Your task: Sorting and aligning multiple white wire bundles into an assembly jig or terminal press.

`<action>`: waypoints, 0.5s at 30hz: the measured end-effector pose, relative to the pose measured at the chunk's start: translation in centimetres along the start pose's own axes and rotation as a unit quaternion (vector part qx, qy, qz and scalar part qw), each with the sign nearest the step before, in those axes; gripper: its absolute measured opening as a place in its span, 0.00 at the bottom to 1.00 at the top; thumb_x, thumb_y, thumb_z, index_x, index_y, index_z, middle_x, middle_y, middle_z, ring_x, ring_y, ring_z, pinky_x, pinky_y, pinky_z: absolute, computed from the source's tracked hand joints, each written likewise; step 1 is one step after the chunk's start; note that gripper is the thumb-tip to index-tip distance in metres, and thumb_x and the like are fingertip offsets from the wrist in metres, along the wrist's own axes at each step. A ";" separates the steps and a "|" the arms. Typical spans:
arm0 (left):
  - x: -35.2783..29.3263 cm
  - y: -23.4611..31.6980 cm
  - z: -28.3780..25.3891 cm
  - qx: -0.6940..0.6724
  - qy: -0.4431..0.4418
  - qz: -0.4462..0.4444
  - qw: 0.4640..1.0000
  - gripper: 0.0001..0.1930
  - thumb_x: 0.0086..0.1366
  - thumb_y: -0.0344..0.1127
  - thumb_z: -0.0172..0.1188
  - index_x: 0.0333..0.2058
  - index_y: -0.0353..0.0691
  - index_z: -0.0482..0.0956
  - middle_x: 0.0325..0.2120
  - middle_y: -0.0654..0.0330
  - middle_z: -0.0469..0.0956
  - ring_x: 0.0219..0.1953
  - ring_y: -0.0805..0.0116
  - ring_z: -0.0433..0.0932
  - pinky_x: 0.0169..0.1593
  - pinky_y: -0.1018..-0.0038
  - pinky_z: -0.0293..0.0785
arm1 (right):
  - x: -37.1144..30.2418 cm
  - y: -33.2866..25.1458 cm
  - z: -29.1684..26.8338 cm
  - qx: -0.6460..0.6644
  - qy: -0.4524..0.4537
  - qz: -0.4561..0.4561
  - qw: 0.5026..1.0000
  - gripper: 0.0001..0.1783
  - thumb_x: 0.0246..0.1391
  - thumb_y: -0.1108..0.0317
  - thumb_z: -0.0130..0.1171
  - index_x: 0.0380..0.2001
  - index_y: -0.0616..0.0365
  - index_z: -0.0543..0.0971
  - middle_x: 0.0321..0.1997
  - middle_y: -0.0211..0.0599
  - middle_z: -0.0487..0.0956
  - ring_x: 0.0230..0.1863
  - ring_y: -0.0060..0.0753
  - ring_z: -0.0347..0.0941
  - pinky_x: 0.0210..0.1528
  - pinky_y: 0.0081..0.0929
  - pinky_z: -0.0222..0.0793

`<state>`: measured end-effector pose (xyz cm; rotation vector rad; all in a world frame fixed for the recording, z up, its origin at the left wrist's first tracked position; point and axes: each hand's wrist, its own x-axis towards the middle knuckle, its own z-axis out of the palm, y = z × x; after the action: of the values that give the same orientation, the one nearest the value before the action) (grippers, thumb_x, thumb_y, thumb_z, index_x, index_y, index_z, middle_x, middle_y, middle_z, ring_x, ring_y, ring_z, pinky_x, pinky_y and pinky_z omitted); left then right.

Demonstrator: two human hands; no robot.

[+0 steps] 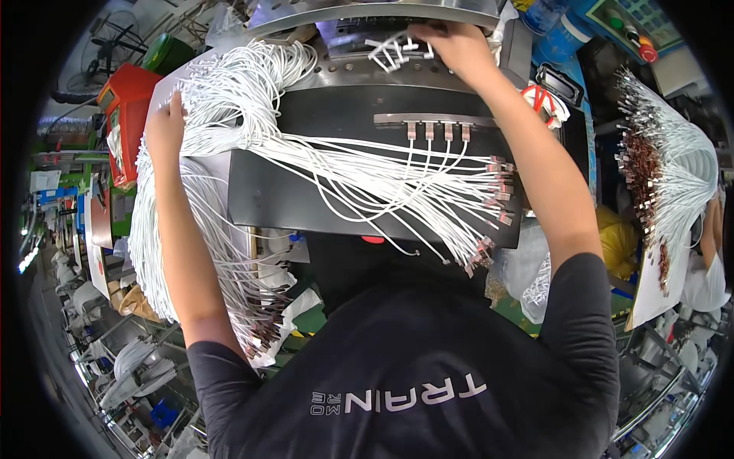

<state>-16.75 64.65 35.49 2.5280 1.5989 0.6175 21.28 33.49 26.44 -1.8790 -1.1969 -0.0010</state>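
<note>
My right hand [456, 50] is closed on a white branched plastic sprue [394, 53], held over the metal bed of a machine [367, 75]. At the far left, my left hand [165, 131] has its fingers closed at the ends of a thick bundle of white cables [237, 84]; how many it grips is hidden. More white cables [413, 195] fan across the black work surface [306, 206], their metal plugs toward the right. Several cable plugs [430, 131] sit in a row along a metal strip [394, 118].
A red box [126, 115] stands beyond my left arm. Cables [164, 245] hang off the left side. At right, another cable heap [673, 168] lies on a board, near another person's arm [711, 229]. Clear bags [535, 287] hang below the work surface.
</note>
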 end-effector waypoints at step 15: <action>-26.8 20.9 6.7 -0.248 -0.117 0.486 0.830 0.09 0.63 0.34 0.67 0.40 0.40 0.80 0.40 0.59 0.80 0.42 0.55 0.80 0.45 0.63 0.77 | -13.3 -1.2 -8.9 -0.135 -0.190 -0.025 0.972 0.16 0.63 0.63 0.62 0.51 0.58 0.81 0.44 0.44 0.78 0.52 0.48 0.74 0.55 0.37 0.69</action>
<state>-6.41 32.52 27.59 2.6574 -0.0654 0.6186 17.07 17.98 27.05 -2.1493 -1.5687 0.1837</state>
